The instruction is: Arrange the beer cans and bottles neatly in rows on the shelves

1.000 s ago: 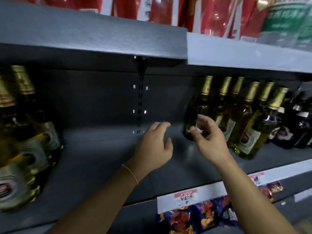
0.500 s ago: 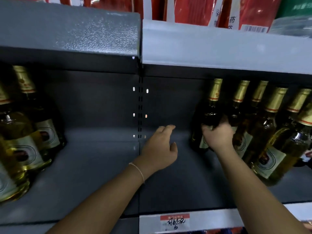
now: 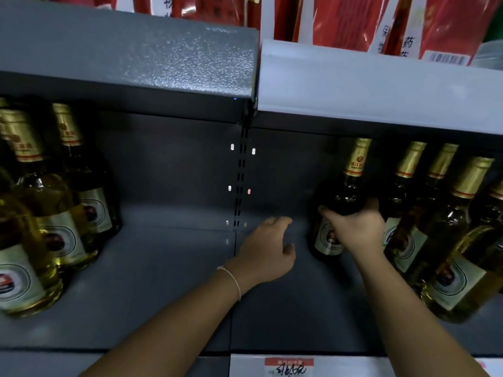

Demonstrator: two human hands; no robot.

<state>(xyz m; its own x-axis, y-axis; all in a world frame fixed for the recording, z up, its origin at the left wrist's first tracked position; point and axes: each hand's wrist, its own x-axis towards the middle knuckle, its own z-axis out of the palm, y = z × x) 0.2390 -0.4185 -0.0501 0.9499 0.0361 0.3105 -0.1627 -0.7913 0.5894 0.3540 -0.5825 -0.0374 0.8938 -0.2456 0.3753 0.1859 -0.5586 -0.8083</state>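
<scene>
On the dark grey shelf, a gold-capped beer bottle stands upright at the left end of the right-hand group of bottles. My right hand is wrapped around its body, over the label. My left hand hovers over the bare shelf just left of that bottle, fingers apart, holding nothing. A second group of the same bottles stands at the far left of the shelf.
A wide gap of bare shelf lies between the two bottle groups. The shelf above overhangs close to the bottle tops and carries red packets. A slotted upright runs down the back wall. A price label sits on the front edge.
My right hand went from reaching at the bottles to gripping the leftmost bottle of the right group. My left hand stayed open over the bare shelf. The view shifted left.
</scene>
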